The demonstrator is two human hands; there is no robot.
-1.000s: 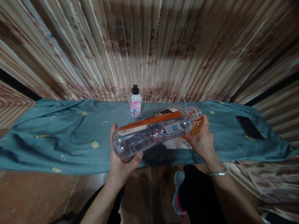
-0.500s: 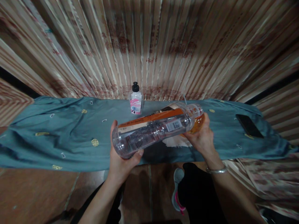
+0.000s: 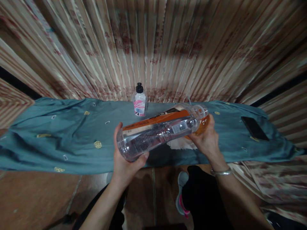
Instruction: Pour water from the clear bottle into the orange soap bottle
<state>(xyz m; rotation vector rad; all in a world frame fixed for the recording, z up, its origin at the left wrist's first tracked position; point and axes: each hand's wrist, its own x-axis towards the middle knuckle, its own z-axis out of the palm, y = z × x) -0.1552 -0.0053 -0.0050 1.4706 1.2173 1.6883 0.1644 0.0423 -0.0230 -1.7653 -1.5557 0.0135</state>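
Note:
A large clear plastic bottle with an orange and cream label and a barcode is tilted across the middle, its open mouth up and to the right. My left hand is closed around its base. My right hand is closed around an amber-orange see-through container by the bottle's mouth. The bottle partly covers this container, so its full shape is hidden. A thin pale stick or straw shows just behind the bottle's neck. Below the bottle lies a white cloth or tissue.
A clear bottle with a black pump top and pink label stands at the back of the table under a teal cloth. A black phone lies at the right. Striped curtains hang close behind.
Little differs. The bottle and both hands keep almost the same pose; the bottle's base end has shifted very slightly to the right.

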